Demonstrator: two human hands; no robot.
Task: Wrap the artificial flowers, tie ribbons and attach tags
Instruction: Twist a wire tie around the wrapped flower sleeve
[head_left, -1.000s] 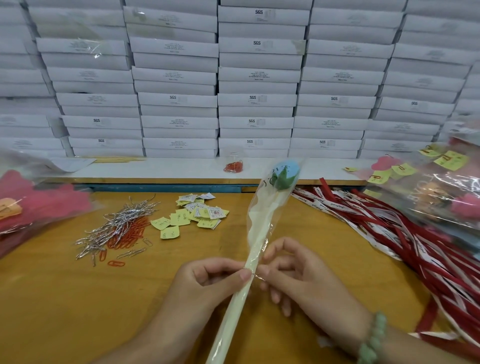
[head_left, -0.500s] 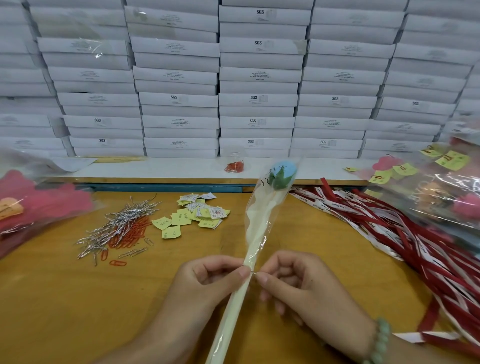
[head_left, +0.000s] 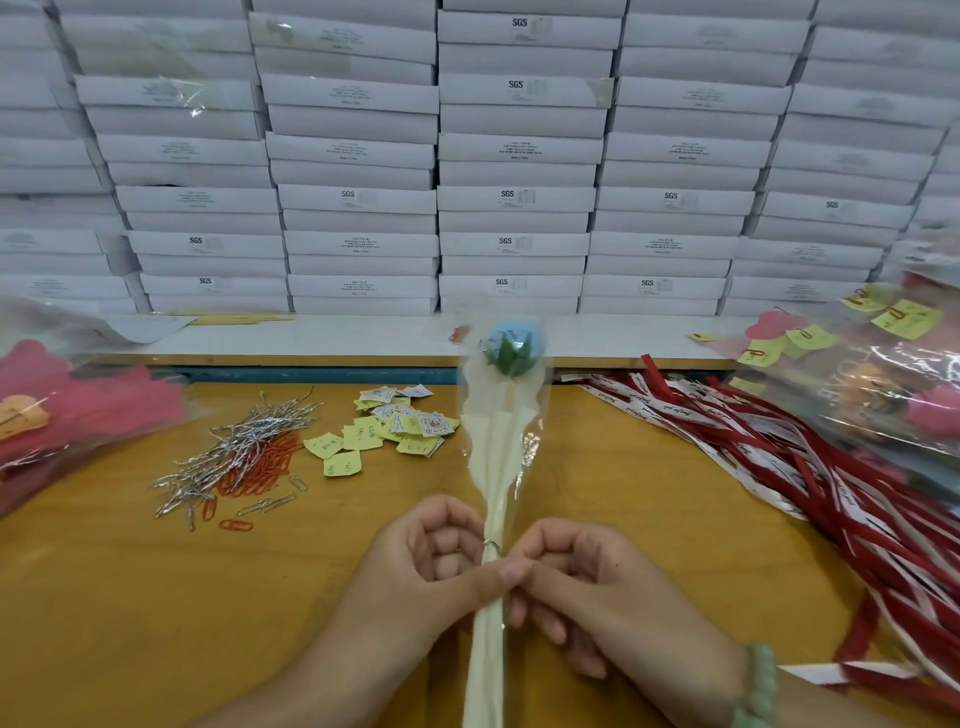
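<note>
A blue artificial flower (head_left: 511, 347) with green leaves stands upright in a clear cellophane sleeve with cream paper (head_left: 498, 457), its long stem running down to the bottom edge. My left hand (head_left: 431, 566) and my right hand (head_left: 582, 582) meet at the stem's middle. Both pinch the wrapped stem, where a thin silver twist tie (head_left: 492, 544) circles it. A pile of silver twist ties (head_left: 239, 447) lies on the wooden table (head_left: 104, 597) to the left. Yellow and white tags (head_left: 395, 426) lie beside it. Red and white ribbons (head_left: 779, 462) spread across the right.
Orange paper clips (head_left: 260, 470) sit under the twist ties. Wrapped pink flowers (head_left: 78, 410) lie at the left edge, and more wrapped flowers with yellow tags (head_left: 883, 374) at the right. Stacked white boxes (head_left: 514, 156) form a wall behind the table.
The flower has swung from a rightward lean to nearly upright. Both hands shifted slightly right along with it, fingers working at the twist tie on the stem.
</note>
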